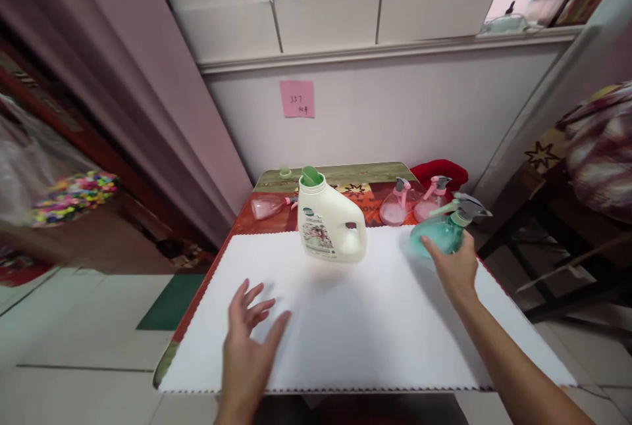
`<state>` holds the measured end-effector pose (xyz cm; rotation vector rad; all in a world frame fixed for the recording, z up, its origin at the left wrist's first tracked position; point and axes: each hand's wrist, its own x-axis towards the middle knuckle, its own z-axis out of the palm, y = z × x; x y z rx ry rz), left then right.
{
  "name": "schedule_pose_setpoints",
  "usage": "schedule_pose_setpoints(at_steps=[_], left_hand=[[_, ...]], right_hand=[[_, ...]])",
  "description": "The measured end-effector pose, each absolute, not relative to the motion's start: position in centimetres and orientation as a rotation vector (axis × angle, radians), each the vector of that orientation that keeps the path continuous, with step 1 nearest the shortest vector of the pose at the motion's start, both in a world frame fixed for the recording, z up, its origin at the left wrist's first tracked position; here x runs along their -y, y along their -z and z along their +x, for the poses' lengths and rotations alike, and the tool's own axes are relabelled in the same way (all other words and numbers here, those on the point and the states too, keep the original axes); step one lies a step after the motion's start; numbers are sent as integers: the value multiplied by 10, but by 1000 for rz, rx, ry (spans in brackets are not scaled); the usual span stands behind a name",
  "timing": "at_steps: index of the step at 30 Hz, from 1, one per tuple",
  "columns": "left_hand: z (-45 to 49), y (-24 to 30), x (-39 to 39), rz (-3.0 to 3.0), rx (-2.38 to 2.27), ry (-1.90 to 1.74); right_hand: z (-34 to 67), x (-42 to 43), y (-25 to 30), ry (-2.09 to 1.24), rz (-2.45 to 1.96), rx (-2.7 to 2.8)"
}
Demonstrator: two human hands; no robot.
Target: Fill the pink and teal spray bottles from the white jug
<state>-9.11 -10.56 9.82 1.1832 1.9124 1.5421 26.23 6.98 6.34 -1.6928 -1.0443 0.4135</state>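
Left hand [251,339] is held empty, fingers loosely spread, over a white scalloped-edged mat [355,339]. Beyond it, rightward, a cream plastic handled jug [328,224] isn't being touched, long axis roughly upright. Further right, a see-through teal plastic spray bottle [437,233], kinda tilted, head rightward, is clasped by the right hand [457,272], thumb and fingers around it.

Glossy plastic sprayer [437,233], smooth plastic jug [320,227]

Table [380,171] holds white mat [355,320], pink bottles [394,210], perhaps a cap [286,174].
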Motion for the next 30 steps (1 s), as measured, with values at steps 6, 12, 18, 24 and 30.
schedule_pose_setpoints(at_steps=[6,12,18,24,30], left_hand=[[-13,-95,86,1921,-1668,-1289],[13,-109,77,1790,-1595,-1385],[-1,-102,98,1794,-1936,-1547],[-16,-103,108,1842,-2131,-1665],[-14,-101,115,2087,-2180,-1651]], right_hand=[[204,18,-110,-941,-1329,1273],[157,44,-127,-1248,-1024,1501],[131,34,-153,-1400,-844,1371],[112,38,-165,-1621,-554,1375],[100,40,-173,-1516,-743,1246]])
